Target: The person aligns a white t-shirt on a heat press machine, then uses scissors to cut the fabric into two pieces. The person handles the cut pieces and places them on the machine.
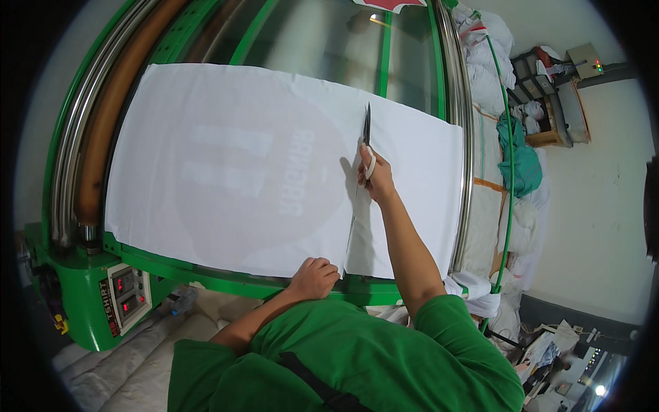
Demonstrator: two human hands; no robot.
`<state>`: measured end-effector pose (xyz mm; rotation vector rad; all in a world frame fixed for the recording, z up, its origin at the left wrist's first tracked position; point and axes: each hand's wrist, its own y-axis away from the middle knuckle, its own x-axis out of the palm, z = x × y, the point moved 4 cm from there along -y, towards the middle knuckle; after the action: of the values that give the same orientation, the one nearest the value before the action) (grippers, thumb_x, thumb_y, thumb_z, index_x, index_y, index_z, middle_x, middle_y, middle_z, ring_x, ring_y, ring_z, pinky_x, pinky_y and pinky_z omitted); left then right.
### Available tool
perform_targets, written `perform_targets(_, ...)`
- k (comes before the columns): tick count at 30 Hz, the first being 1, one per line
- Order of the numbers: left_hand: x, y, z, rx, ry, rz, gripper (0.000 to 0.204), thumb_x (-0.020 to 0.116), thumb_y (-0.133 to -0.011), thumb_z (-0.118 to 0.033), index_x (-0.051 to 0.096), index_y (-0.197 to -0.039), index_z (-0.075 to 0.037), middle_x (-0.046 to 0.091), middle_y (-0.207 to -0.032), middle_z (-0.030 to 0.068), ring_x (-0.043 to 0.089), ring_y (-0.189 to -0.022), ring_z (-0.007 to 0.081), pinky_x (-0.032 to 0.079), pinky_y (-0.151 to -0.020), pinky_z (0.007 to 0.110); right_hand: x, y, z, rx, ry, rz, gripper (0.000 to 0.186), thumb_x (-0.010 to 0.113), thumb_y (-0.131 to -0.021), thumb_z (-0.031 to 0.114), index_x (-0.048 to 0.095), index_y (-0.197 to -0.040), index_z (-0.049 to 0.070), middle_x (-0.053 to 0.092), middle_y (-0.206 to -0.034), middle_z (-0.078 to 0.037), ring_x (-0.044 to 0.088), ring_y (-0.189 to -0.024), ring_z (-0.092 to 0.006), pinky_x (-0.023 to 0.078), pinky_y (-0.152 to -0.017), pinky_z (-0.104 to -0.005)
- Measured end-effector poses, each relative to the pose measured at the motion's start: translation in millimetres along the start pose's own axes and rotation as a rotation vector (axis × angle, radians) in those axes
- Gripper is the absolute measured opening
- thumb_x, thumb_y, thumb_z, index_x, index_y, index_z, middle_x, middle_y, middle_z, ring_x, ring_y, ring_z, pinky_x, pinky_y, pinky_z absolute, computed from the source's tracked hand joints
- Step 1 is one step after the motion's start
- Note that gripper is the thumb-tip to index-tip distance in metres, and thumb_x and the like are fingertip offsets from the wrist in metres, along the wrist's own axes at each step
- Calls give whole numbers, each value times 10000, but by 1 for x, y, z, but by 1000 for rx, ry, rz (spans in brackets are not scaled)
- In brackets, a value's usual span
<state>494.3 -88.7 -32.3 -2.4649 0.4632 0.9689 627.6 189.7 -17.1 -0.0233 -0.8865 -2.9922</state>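
Note:
A large white fabric sheet (274, 103) lies across the green-framed machine bed, a pale figure faintly showing through it. My right hand (379, 180) is closed round the white handles of a pair of scissors (367, 127). Their dark blades point away from me over the cloth, with the tips held close together. Behind them a cut line runs through the fabric to its near edge, splitting it into a wide left part and a narrower right part. At that near edge, left of the cut, my left hand (314, 279) rests with curled fingers pressed on the fabric.
The bed's green front rail (374, 294) runs before me. On the left stand a brown roller (110, 130) and a control panel (129, 295) with red displays. Metal rollers (467, 172) edge the right side, with white bundles (491, 75) beyond. A red-and-white piece (391, 4) lies at the far edge.

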Motion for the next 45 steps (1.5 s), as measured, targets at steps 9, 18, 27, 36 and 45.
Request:
perform_targets(9, 0, -2, -1, 6, -20, 18, 136, 709, -797, -161, 703, -931, -139, 642, -991, -53, 585, -991, 200, 434, -815, 364, -4, -42, 3, -40, 90, -11, 739, 789, -862, 557, 620, -1332, 13, 528, -714, -12, 515, -563, -122, 430, -498, -300)
perform_targets(18, -3, -1, -1, 3, -4, -12, 133, 716, -813, -176, 718, -942, -141, 658, -978, -53, 592, -982, 190, 436, -818, 361, 0, -66, 16, -62, 36, 12, 414, 800, -885, 484, 649, -970, 108, 546, -674, 1, 538, -522, -107, 419, -461, -270)
perform_targets(27, -51, -83, 21, 40, 295, 26, 140, 706, -865, -89, 702, -991, -30, 691, -973, 145, 647, -924, 357, 520, -831, 449, -69, 102, -30, -382, 753, -328, 775, 910, -704, 444, 564, -1233, -4, 696, -797, -174, 696, -702, -298, 549, -655, -429)
perform_targets(36, -64, -379, 222, -227, -295, -220, 317, 661, -949, -255, 675, -1188, -48, 656, -1232, 174, 583, -1150, 374, 462, -1013, 482, -63, 231, -139, -95, 786, -165, 661, 760, -879, 472, 486, -1323, 67, 714, -899, -216, 697, -818, -430, 532, -714, -526)
perform_targets(45, -58, -501, 258, -433, -304, 53, 250, 712, -914, -289, 656, -1016, -67, 714, -1005, 180, 667, -1005, 380, 469, -884, 508, -67, 212, -94, -143, 559, -200, 470, 665, -948, 291, 483, -1343, 115, 698, -831, -231, 683, -754, -447, 528, -678, -537)
